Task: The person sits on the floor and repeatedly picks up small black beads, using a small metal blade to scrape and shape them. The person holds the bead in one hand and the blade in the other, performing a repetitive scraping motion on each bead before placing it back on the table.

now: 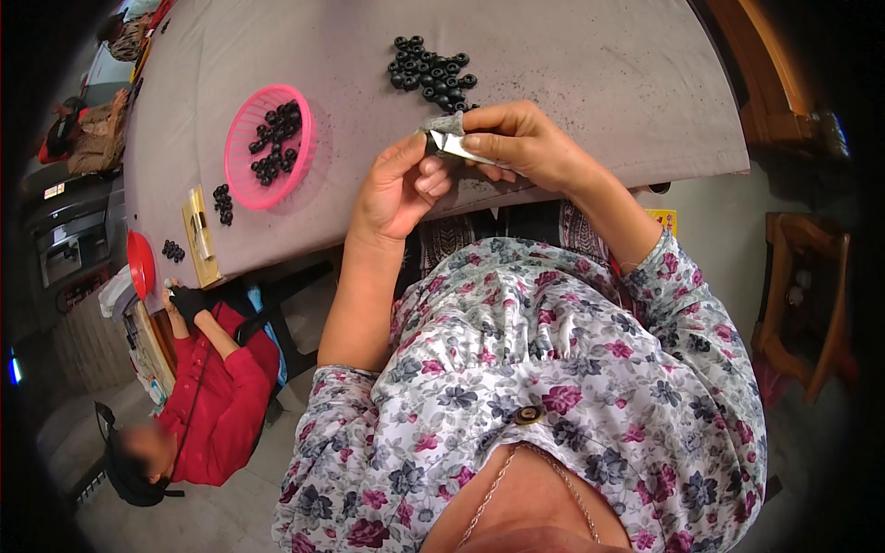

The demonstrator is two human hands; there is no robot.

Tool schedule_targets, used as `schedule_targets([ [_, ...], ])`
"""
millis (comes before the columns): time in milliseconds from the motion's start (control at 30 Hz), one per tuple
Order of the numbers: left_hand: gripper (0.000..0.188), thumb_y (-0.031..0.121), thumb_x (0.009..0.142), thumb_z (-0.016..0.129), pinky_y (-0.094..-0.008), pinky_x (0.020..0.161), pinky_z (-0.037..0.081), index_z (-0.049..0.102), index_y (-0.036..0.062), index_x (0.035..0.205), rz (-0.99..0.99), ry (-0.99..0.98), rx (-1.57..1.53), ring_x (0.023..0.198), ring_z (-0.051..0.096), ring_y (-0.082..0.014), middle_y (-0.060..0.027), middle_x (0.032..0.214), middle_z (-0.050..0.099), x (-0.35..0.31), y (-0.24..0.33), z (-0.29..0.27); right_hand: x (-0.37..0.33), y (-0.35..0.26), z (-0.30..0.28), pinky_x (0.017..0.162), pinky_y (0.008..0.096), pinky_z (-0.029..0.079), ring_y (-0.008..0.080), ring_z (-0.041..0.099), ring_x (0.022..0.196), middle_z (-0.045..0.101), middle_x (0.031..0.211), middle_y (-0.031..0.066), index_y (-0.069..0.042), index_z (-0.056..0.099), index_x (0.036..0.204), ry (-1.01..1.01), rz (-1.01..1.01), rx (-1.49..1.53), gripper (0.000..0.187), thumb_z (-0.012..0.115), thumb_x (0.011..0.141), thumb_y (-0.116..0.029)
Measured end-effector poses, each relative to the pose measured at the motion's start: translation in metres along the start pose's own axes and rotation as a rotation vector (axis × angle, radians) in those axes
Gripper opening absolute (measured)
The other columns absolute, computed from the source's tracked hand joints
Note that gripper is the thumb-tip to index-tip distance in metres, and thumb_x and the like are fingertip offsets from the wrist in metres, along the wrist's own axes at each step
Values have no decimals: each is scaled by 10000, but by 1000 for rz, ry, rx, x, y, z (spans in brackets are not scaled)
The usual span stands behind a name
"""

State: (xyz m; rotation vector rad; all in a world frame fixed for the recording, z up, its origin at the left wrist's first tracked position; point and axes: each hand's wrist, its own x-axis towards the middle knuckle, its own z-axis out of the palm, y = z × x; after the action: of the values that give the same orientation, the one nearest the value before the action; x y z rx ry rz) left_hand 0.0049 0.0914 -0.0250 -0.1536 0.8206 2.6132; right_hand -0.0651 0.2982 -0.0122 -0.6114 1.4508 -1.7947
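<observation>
My left hand point(395, 189) is closed, thumb and fingers pinching a small black part point(430, 144), mostly hidden, that looks like the black ring-shaped pieces on the table. Against it my right hand point(525, 143) grips a shiny, silver-white flat tool point(454, 146), blade-like in shape. A grey wrap point(445, 123) sits at the tip of the right index finger. Both hands meet above the table's near edge. Just beyond them lies a loose pile of black ring-shaped pieces point(426, 69).
A pink plastic basket point(309, 152) holding black pieces stands left on the cloth-covered table point(350, 55). Small black clusters point(223, 205) lie beside it, near a wooden strip point(199, 235) and a red bowl point(140, 263). A co-worker in red point(221, 396) sits at the left. Dark crumbs dot the cloth.
</observation>
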Motion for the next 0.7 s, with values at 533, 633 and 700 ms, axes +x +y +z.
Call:
schedule_targets([
  [533,159,198,950,580,-238,561,369,604,46,909,5,40,-18,590,450,-94,-8,726,527,1,1,-4,8,9,-6,453,171,418,42,528,537,601,730,8,-12,602,1046,32,-25,337,179,578,954,-163],
  [633,104,152,916,628,-224,541,380,622,48,914,241,174,235,584,478,-89,-21,748,580,-9,21,3,8,11,-10,457,176,422,58,536,552,608,763,27,0,590,1056,27,-13,414,175,573,953,-141],
  [700,84,115,889,659,-202,529,380,637,45,931,495,326,543,579,486,-67,-17,769,605,-20,52,2,7,10,-10,464,191,412,73,526,565,591,786,43,20,568,1118,68,-38,476,214,546,963,-126],
])
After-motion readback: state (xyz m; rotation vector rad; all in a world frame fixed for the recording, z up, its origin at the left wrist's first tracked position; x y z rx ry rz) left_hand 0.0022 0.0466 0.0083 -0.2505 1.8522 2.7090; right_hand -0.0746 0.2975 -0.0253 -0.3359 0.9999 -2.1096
